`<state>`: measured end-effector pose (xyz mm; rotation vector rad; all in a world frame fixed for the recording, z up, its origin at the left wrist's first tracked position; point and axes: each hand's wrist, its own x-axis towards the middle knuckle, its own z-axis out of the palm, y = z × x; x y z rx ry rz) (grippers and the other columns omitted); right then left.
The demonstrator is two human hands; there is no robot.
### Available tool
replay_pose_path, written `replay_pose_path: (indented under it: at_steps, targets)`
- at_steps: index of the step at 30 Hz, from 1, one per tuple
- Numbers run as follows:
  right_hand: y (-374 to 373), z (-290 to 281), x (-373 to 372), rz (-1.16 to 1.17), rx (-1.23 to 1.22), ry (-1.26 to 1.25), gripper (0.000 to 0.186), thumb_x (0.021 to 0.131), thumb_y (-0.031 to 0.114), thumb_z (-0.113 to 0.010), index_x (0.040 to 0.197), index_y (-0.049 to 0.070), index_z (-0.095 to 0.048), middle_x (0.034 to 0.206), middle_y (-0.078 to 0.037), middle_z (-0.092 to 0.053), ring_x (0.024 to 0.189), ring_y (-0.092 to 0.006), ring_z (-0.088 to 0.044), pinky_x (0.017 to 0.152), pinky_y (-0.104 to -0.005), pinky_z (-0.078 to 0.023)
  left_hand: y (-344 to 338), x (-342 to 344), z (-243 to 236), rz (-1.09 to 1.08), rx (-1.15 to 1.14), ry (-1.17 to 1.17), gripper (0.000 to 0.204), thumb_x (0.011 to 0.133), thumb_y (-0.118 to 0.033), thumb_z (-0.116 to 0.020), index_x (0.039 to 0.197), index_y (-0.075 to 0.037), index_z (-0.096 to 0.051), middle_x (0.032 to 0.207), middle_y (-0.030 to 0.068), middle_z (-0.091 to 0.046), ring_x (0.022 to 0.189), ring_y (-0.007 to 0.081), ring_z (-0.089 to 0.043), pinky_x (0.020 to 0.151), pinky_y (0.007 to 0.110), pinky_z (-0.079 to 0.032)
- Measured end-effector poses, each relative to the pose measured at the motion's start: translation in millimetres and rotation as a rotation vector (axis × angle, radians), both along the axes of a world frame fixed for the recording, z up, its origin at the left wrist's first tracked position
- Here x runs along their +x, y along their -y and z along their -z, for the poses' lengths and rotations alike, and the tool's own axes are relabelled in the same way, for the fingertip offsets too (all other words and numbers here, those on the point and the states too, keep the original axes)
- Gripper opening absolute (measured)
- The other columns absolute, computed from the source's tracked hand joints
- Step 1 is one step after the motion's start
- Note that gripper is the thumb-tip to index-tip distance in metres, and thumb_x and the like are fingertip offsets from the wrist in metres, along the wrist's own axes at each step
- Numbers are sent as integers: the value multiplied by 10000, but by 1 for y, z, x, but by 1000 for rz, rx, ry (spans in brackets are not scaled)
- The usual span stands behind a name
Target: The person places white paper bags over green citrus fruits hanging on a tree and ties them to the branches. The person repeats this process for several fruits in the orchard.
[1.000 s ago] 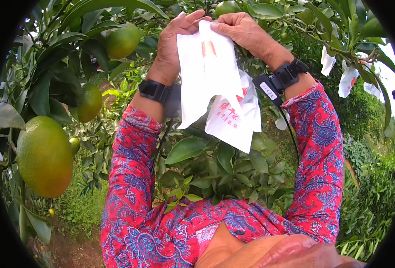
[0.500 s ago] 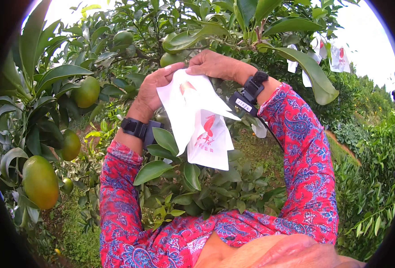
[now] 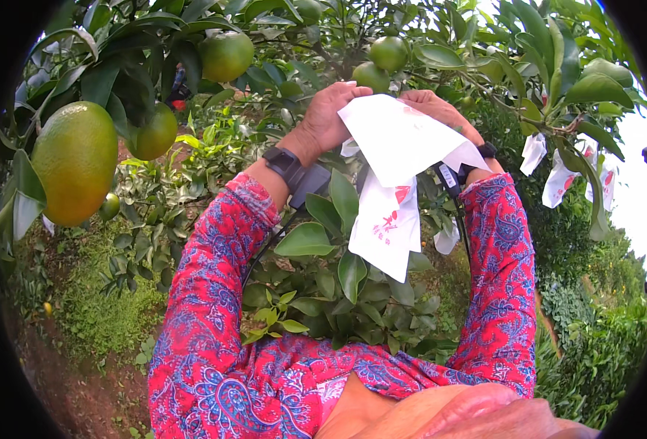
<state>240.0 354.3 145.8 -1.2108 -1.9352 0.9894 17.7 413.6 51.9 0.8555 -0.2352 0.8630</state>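
A white paper fruit bag (image 3: pixel 393 139) is stretched out between my raised hands among the branches. My left hand (image 3: pixel 329 115) is closed at its upper left corner, with the thumb and fingers together at the edge. Behind the top right edge, my right hand (image 3: pixel 444 113) is bent over the paper; its fingertips are partly covered by it. A second white bag with a red print (image 3: pixel 386 223) hangs just under the first; its upper end is hidden. Two green citrus fruits, an upper one (image 3: pixel 389 53) and a lower one (image 3: pixel 371 76), hang right above my hands.
Large green-yellow fruit (image 3: pixel 75 164) hangs close at the left, with a rounder fruit (image 3: pixel 226 56) farther up. Several white bags (image 3: pixel 560 180) hang on branches at the right. Leaves (image 3: pixel 323 227) stand between my forearms, and a leafy branch (image 3: pixel 558 88) reaches in at upper right.
The view has shifted, so hands and bags now appear farther right and the left fruit nearer. The upper bag is spread wider, my hands are farther apart, and the right one is more behind the paper.
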Motion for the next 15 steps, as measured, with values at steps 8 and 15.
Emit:
replay_pose_path:
  at_steps: [8,15]
  targets:
    - [19,-4,6,241,306,-155,283,898,249,-706,983,-20,-686,828,-21,-679,712,-80,-602,623,-236,-477,-22,15,-19,96,191,-189,447,868,-275,-653,1174,46,-587,1105,144,-667,951,226,-664,876,357,-529]
    - [16,-10,22,375,452,-231,211,910,184,-689,1014,1,-706,851,-16,-692,709,-61,-583,627,-231,-476,-74,46,-30,-47,290,-125,226,967,-196,-573,1088,-6,-596,991,74,-662,901,164,-640,861,324,-524]
